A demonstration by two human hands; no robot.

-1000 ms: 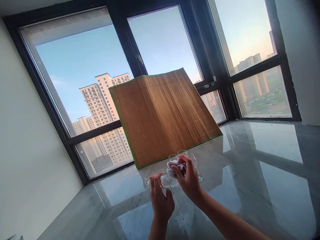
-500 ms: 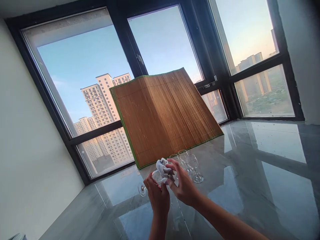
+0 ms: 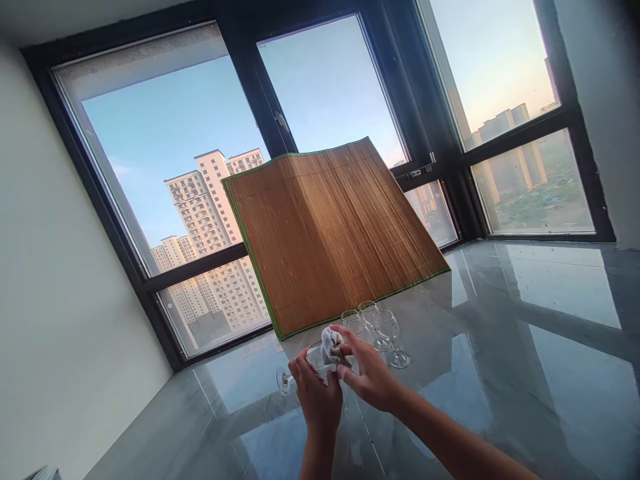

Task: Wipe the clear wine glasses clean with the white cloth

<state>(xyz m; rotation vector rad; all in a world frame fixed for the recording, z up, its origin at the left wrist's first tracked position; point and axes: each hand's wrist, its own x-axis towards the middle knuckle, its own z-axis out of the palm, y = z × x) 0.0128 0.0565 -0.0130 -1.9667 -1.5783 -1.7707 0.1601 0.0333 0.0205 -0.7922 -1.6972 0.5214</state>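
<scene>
wine glass (image 3: 315, 355) in hands (image 3: 319, 396); cloth (image 3: 331, 343) perhaps partly inside

The held glass (image 3: 316, 353) is colourless, the cloth (image 3: 332, 343) whitish grey, the mat (image 3: 335, 233) streaky brown with green edging.

A green-edged bamboo mat (image 3: 335, 233) stands mid-frame before a black-framed window (image 3: 310, 87); beige high-rises (image 3: 193, 207) show left of centre, a pale wall (image 3: 50, 267) far left.

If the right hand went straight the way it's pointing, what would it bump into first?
Probably the glass in the left hand. The right hand holds a cloth that looks right up against that glass, though depth is unclear.
</scene>
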